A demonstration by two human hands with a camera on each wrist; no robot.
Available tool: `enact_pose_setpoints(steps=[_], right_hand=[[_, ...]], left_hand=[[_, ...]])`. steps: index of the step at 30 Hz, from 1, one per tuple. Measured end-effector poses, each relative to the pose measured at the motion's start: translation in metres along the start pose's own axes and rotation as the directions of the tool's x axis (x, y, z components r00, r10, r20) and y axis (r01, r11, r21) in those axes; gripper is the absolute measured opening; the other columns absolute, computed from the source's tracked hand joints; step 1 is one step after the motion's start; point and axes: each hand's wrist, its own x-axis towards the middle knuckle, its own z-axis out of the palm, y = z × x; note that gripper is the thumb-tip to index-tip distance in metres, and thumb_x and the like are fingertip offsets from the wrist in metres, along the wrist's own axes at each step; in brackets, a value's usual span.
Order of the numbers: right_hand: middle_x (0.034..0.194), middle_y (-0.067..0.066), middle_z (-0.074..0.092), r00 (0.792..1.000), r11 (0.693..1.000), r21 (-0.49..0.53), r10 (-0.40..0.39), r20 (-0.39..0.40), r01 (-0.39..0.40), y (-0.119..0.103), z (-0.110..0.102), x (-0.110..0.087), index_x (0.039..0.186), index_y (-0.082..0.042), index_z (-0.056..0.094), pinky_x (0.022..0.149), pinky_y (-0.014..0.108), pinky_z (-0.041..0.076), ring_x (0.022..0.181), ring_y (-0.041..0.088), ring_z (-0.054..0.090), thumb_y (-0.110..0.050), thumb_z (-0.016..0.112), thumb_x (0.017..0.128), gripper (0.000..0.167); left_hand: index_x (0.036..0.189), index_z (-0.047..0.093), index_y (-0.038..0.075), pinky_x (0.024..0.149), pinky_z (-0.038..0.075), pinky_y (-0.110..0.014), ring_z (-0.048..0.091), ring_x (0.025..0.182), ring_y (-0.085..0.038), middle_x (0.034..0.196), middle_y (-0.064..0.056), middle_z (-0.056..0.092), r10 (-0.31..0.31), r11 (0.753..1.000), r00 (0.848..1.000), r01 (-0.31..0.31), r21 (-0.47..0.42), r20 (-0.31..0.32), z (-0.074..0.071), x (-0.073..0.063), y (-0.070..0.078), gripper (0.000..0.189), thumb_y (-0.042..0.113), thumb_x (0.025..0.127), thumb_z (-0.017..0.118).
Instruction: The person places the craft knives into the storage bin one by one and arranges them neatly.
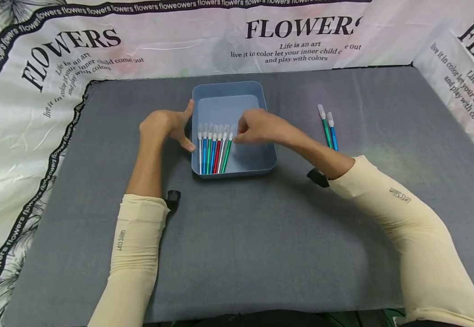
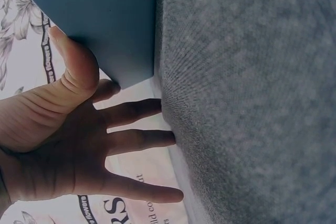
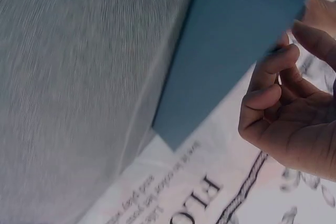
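Note:
A blue-grey tray [image 1: 237,159] stands on the grey cloth with several clear-capped markers [image 1: 209,150] lined up along its left side. My left hand [image 1: 167,125] is at the tray's left wall, its thumb against the side. In the left wrist view, the other fingers of the left hand [image 2: 79,135] are spread and straight. Over the tray, my right hand [image 1: 261,126] pinches the cap end of a green marker [image 1: 227,154], which leans slightly at the right end of the row. The right wrist view shows the right hand [image 3: 294,103] with curled fingers; the tray wall hides its grip.
Right of the tray, beyond the right forearm, lie a green marker [image 1: 326,129] and a blue marker [image 1: 333,135] side by side. A white printed sheet [image 1: 188,45] with flower lettering borders the grey cloth [image 1: 261,245] at the back and sides.

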Motion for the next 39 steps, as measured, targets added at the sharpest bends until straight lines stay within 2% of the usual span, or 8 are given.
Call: enact_pose_setpoints(steps=[5, 9, 13, 18, 23, 28, 34, 39], right_hand=[[0.081, 0.004, 0.065, 0.996, 0.997, 0.073, 0.007, -0.086, -0.001, 0.014, -0.021, -0.018, 0.095, -0.002, 0.075, 0.071, 0.033, 0.043, 0.076, 0.018, 0.054, -0.027, 0.067, 0.102, 0.027], [0.075, -0.001, 0.059, 0.988, 0.997, 0.067, 0.038, -0.149, -0.028, 0.028, -0.038, -0.029, 0.088, -0.005, 0.072, 0.070, 0.033, 0.040, 0.074, 0.016, 0.049, -0.029, 0.066, 0.102, 0.029], [0.078, 0.000, 0.064, 0.980, 0.992, 0.080, 0.105, -0.170, -0.092, 0.046, -0.055, -0.039, 0.090, -0.005, 0.073, 0.074, 0.035, 0.043, 0.079, 0.017, 0.055, -0.031, 0.066, 0.102, 0.030], [0.081, 0.002, 0.069, 0.969, 0.985, 0.100, 0.157, -0.192, -0.140, 0.072, -0.071, -0.051, 0.097, 0.001, 0.074, 0.071, 0.034, 0.045, 0.078, 0.017, 0.058, -0.034, 0.067, 0.102, 0.036], [0.078, 0.000, 0.068, 0.963, 0.975, 0.082, 0.217, -0.161, -0.206, 0.094, -0.082, -0.058, 0.103, 0.003, 0.074, 0.074, 0.037, 0.045, 0.078, 0.016, 0.057, -0.038, 0.065, 0.103, 0.042], [0.072, -0.001, 0.066, 0.956, 0.964, 0.050, 0.265, -0.125, -0.260, 0.114, -0.086, -0.063, 0.104, 0.005, 0.073, 0.093, 0.056, 0.045, 0.082, 0.022, 0.058, -0.037, 0.064, 0.103, 0.043], [0.082, 0.007, 0.072, 0.948, 0.950, 0.037, 0.312, -0.061, -0.310, 0.138, -0.088, -0.065, 0.113, 0.008, 0.072, 0.104, 0.068, 0.040, 0.098, 0.034, 0.063, -0.036, 0.066, 0.102, 0.046], [0.086, 0.011, 0.073, 0.941, 0.941, 0.032, 0.337, -0.040, -0.336, 0.153, -0.087, -0.065, 0.097, 0.008, 0.074, 0.104, 0.068, 0.041, 0.103, 0.036, 0.062, -0.033, 0.067, 0.101, 0.042]], left_hand=[[0.156, -0.040, 0.026, 0.128, 0.019, -0.063, 0.002, 0.163, -0.046, 0.173, -0.023, -0.013, 0.006, 1.000, 1.000, -0.006, 0.007, 0.004, -0.001, 0.000, 0.000, 0.138, 0.054, 0.089, 0.077], [0.156, -0.040, 0.028, 0.127, 0.021, -0.065, 0.002, 0.163, -0.048, 0.173, -0.024, -0.014, -0.007, 1.000, 1.000, 0.007, 0.002, 0.007, 0.000, 0.001, 0.000, 0.138, 0.054, 0.089, 0.077], [0.155, -0.041, 0.029, 0.127, 0.021, -0.065, 0.001, 0.163, -0.048, 0.173, -0.024, -0.015, -0.011, 1.000, 1.000, 0.011, -0.009, 0.012, 0.000, 0.000, -0.001, 0.137, 0.053, 0.090, 0.077], [0.156, -0.040, 0.028, 0.128, 0.020, -0.064, 0.002, 0.163, -0.047, 0.173, -0.023, -0.016, -0.012, 1.000, 1.000, 0.012, -0.011, 0.016, 0.000, 0.000, 0.000, 0.138, 0.053, 0.089, 0.078], [0.156, -0.039, 0.029, 0.127, 0.021, -0.064, 0.004, 0.163, -0.045, 0.174, -0.023, -0.014, -0.020, 1.000, 1.000, 0.020, -0.009, 0.007, 0.000, -0.001, 0.001, 0.137, 0.053, 0.089, 0.078], [0.157, -0.038, 0.033, 0.123, 0.028, -0.063, 0.011, 0.162, -0.045, 0.175, -0.024, -0.012, -0.036, 0.999, 0.999, 0.036, -0.017, -0.004, 0.002, -0.002, 0.002, 0.136, 0.054, 0.089, 0.078], [0.158, -0.036, 0.032, 0.123, 0.027, -0.066, 0.014, 0.160, -0.046, 0.175, -0.024, -0.010, -0.037, 0.999, 0.999, 0.037, -0.027, -0.018, 0.003, -0.002, 0.000, 0.136, 0.052, 0.089, 0.079], [0.158, -0.036, 0.031, 0.123, 0.026, -0.068, 0.011, 0.161, -0.049, 0.175, -0.024, -0.011, -0.025, 0.999, 1.000, 0.024, -0.027, -0.015, 0.002, -0.002, 0.000, 0.135, 0.052, 0.090, 0.078]])
